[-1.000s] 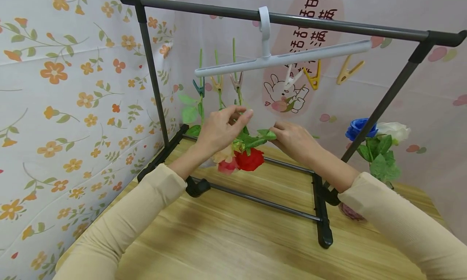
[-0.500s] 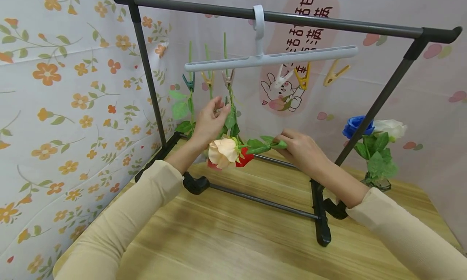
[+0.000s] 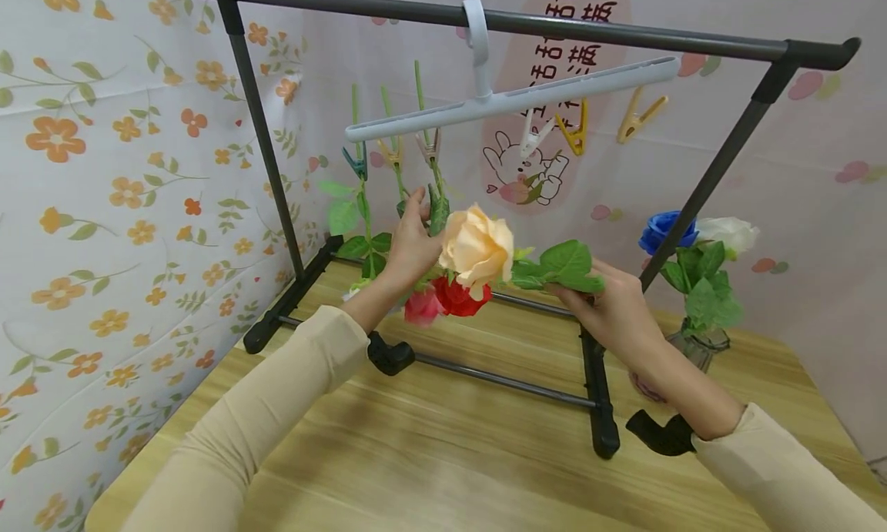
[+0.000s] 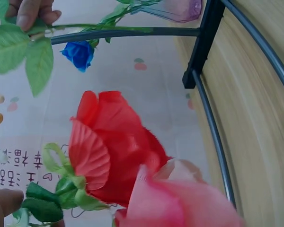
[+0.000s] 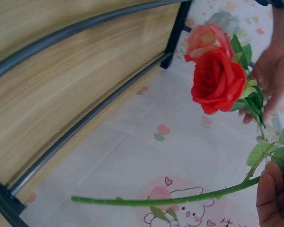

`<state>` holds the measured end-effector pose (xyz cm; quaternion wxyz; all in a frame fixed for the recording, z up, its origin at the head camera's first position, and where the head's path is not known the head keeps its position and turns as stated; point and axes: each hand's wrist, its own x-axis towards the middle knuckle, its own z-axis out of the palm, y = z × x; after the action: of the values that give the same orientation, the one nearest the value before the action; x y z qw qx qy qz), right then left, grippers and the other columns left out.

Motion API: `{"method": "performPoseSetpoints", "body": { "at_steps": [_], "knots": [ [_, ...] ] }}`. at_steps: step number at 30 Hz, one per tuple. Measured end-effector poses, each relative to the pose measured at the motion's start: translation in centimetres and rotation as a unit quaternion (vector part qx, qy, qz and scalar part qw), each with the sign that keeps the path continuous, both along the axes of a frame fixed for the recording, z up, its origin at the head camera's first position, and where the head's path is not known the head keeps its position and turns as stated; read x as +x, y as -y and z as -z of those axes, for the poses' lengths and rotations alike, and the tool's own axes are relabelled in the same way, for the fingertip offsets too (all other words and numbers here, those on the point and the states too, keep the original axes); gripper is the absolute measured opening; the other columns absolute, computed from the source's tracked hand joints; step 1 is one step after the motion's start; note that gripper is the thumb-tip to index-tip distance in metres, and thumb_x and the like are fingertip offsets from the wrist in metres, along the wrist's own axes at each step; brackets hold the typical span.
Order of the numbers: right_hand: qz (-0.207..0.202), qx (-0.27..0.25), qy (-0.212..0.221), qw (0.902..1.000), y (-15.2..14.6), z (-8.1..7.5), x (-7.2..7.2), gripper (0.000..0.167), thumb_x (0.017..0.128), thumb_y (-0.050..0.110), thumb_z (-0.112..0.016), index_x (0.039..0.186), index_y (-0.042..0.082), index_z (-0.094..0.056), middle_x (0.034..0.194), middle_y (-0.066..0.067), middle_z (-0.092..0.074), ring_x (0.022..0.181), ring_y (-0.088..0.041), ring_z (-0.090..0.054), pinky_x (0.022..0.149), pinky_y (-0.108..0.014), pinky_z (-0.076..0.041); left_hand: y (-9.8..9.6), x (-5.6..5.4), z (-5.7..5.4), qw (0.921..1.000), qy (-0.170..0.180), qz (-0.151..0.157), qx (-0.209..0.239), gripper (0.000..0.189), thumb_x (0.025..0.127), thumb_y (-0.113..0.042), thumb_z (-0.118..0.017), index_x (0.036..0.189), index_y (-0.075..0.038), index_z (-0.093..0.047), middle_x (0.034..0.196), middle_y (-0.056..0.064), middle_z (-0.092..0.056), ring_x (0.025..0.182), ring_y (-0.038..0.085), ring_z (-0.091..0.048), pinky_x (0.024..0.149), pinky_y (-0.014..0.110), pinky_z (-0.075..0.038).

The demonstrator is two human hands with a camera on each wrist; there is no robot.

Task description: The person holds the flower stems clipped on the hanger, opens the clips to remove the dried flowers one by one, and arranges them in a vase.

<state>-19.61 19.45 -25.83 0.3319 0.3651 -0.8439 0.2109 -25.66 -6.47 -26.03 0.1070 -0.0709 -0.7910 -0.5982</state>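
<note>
The right hand (image 3: 619, 312) pinches the leafy stem of a peach rose (image 3: 478, 247), its bloom pointing left, just nearer than a red rose (image 3: 460, 297) and a pink rose (image 3: 423, 306) hanging below the left part of a white hanger (image 3: 513, 110). The left hand (image 3: 413, 247) is partly curled beside the red rose's leaves; whether it grips cannot be told.

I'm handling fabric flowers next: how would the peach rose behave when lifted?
The peach rose is probably light: the right hand holds it sideways. Its stem seems stiff, jutting out nearly straight. Thin-looking petals may crease.
</note>
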Motion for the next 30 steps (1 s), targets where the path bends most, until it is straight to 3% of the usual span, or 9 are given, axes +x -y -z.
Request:
{"method": "performPoseSetpoints", "body": {
  "at_steps": [6, 13, 17, 20, 24, 27, 30],
  "knots": [
    [0.011, -0.086, 0.064, 0.9942, -1.4, 0.4, 1.4, 0.021, 0.076, -0.01, -0.071, 0.091, 0.004, -0.068, 0.073, -0.001, -0.064, 0.063, 0.006, -0.055, 0.057, -0.009, -0.042, -0.1, 0.1, 0.4, 0.9997, -0.021, -0.014, -0.007, 0.073, 0.09, -0.017, -0.064, 0.149, -0.01, -0.022, 0.148, 0.016, -0.036, 0.137, 0.028, -0.033, 0.11, 0.043, -0.029],
    [0.022, -0.193, 0.136, 0.9715, -4.2, 1.4, 2.8, 0.013, 0.083, -0.011, -0.063, 0.09, -0.001, -0.066, 0.071, 0.013, -0.064, 0.063, 0.003, -0.061, 0.059, -0.01, -0.047, 0.0, 0.1, 0.9, 0.9992, -0.039, -0.013, 0.005, 0.066, 0.091, -0.015, -0.063, 0.148, -0.011, -0.03, 0.149, 0.008, -0.037, 0.137, 0.022, -0.036, 0.108, 0.038, -0.034],
    [-0.035, -0.294, 0.18, 0.9382, -6.7, 1.9, 3.1, 0.026, 0.085, -0.015, -0.056, 0.108, -0.003, -0.061, 0.081, 0.007, -0.067, 0.063, -0.002, -0.064, 0.058, -0.013, -0.05, -0.1, 0.1, 1.0, 0.999, -0.042, -0.012, 0.01, 0.064, 0.091, -0.015, -0.062, 0.147, -0.013, -0.032, 0.149, 0.004, -0.038, 0.134, 0.022, -0.039, 0.102, 0.037, -0.041],
    [-0.087, -0.389, 0.205, 0.8938, -8.5, 2.1, 3.5, 0.037, 0.085, -0.019, -0.051, 0.119, -0.005, -0.056, 0.09, -0.001, -0.068, 0.063, -0.008, -0.066, 0.058, -0.017, -0.052, -0.2, 0.1, 1.1, 0.9989, -0.045, -0.011, 0.011, 0.064, 0.091, -0.015, -0.062, 0.147, -0.013, -0.033, 0.148, 0.003, -0.039, 0.13, 0.019, -0.044, 0.095, 0.036, -0.047],
    [-0.105, -0.469, 0.203, 0.8529, -10.3, 2.0, 3.8, 0.044, 0.085, -0.021, -0.049, 0.126, -0.007, -0.051, 0.097, -0.006, -0.068, 0.063, -0.012, -0.066, 0.057, -0.019, -0.053, -0.4, 0.2, 1.2, 0.9987, -0.048, -0.014, 0.007, 0.063, 0.09, -0.014, -0.063, 0.147, -0.011, -0.034, 0.145, 0.005, -0.043, 0.12, 0.02, -0.053, 0.089, 0.035, -0.05],
    [-0.106, -0.506, 0.193, 0.8338, -11.5, 1.8, 4.0, 0.05, 0.085, -0.023, -0.046, 0.132, -0.007, -0.046, 0.102, -0.009, -0.066, 0.064, -0.014, -0.065, 0.056, -0.019, -0.053, -0.5, 0.3, 1.2, 0.9984, -0.053, -0.016, 0.0, 0.063, 0.09, -0.013, -0.063, 0.146, -0.009, -0.034, 0.142, 0.007, -0.047, 0.114, 0.022, -0.058, 0.087, 0.036, -0.051],
    [-0.097, -0.517, 0.18, 0.8313, -13.7, 1.9, 3.8, 0.053, 0.086, -0.02, -0.048, 0.136, -0.005, -0.043, 0.105, -0.011, -0.064, 0.065, -0.016, -0.065, 0.057, -0.021, -0.053, -0.5, 0.4, 1.3, 0.9978, -0.062, -0.021, -0.014, 0.063, 0.09, -0.013, -0.063, 0.146, -0.008, -0.035, 0.14, 0.009, -0.049, 0.111, 0.023, -0.059, 0.087, 0.036, -0.051]
  ]
}}
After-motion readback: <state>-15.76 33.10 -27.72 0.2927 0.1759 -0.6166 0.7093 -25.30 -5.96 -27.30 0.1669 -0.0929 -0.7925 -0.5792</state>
